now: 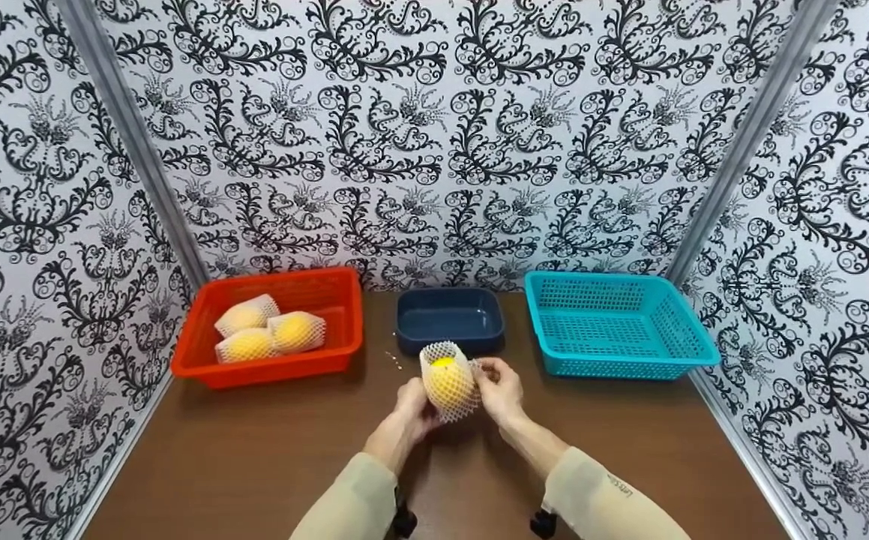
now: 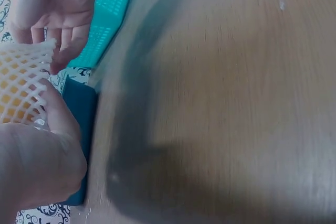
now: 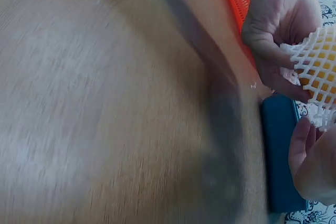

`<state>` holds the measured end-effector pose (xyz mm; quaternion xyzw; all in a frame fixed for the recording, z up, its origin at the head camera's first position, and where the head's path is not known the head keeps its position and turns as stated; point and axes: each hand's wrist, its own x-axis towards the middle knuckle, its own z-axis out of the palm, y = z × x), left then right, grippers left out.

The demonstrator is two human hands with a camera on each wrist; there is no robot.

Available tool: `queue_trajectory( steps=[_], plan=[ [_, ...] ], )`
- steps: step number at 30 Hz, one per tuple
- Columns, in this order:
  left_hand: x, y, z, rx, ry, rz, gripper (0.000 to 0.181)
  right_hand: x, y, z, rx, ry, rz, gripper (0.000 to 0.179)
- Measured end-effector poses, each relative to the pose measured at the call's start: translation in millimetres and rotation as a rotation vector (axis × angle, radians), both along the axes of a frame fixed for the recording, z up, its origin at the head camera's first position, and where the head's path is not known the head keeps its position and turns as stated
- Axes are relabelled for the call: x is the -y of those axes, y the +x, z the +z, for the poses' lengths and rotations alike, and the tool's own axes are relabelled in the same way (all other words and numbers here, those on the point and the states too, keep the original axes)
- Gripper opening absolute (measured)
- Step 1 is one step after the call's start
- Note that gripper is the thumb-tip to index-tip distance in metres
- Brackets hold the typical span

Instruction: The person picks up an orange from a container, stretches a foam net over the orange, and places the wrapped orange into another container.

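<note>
A yellow fruit (image 1: 450,384) in a white foam net sleeve (image 1: 467,409) is held up between both hands, over the table in front of the dark blue tray. My left hand (image 1: 410,409) grips it from the left and below, fingers curled round the netting, as the right wrist view also shows of the left hand (image 3: 283,24). On the other side my right hand (image 1: 501,388) pinches the net's edge between thumb and fingers. The top of the fruit shows through the sleeve's open upper end. Three more netted yellow fruits (image 1: 250,345) lie in the red basket (image 1: 340,319).
A small dark blue tray (image 1: 449,346) stands at the back middle, just beyond the hands. To its right is a turquoise perforated basket (image 1: 621,369). Small pale bits (image 1: 394,361) lie on the brown table (image 1: 269,450). Patterned walls enclose the back and sides.
</note>
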<state>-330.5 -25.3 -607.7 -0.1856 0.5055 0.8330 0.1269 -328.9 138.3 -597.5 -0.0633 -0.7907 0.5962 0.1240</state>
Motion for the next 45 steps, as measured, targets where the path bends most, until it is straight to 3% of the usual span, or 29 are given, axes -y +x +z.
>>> queue_trajectory(
  steps=[3,7,10,12,16,20,24,27,34,38,41,45],
  plan=[
    [4.0,2.2,1.8,-0.004,-0.047,0.004,0.018,-3.5,2.2,1.3,-0.100,0.019,0.039,0.023],
    [7.2,3.4,3.8,-0.009,-0.065,0.006,0.018,-5.8,7.2,1.5,-0.252,0.016,0.209,0.034],
    [6.2,3.3,6.0,-0.020,-0.050,-0.006,0.016,-4.6,10.4,-2.5,-0.313,-0.005,0.348,0.056],
    [4.0,3.4,7.6,-0.036,-0.027,-0.025,0.015,-2.7,11.5,-5.8,-0.327,0.035,0.381,0.074],
    [-1.0,4.3,10.5,-0.069,0.023,-0.062,0.017,2.4,12.0,-8.0,-0.307,0.134,0.327,0.095],
    [-1.4,8.6,13.4,-0.086,0.037,-0.106,0.024,5.7,12.5,-5.5,-0.266,0.105,0.273,0.093],
    [3.0,15.6,17.9,-0.079,-0.098,-0.141,0.044,5.6,12.9,-3.4,-0.229,-0.003,0.266,0.084],
    [6.6,20.8,23.9,-0.097,-0.210,-0.130,0.054,4.9,13.4,-1.8,-0.202,-0.095,0.263,0.080],
    [4.2,25.2,38.4,-0.325,-0.216,-0.022,0.049,4.1,12.4,4.0,-0.163,-0.252,0.235,0.072],
    [-1.2,30.2,45.2,-0.439,-0.361,0.019,0.046,3.5,12.7,5.9,-0.149,-0.340,0.248,0.067],
    [-3.7,35.2,48.1,-0.494,-0.436,0.021,0.048,2.1,13.5,5.1,-0.131,-0.412,0.277,0.065],
    [-6.5,40.5,51.5,-0.536,-0.427,0.027,0.051,-0.5,14.1,3.4,-0.127,-0.509,0.340,0.061]
  ],
)
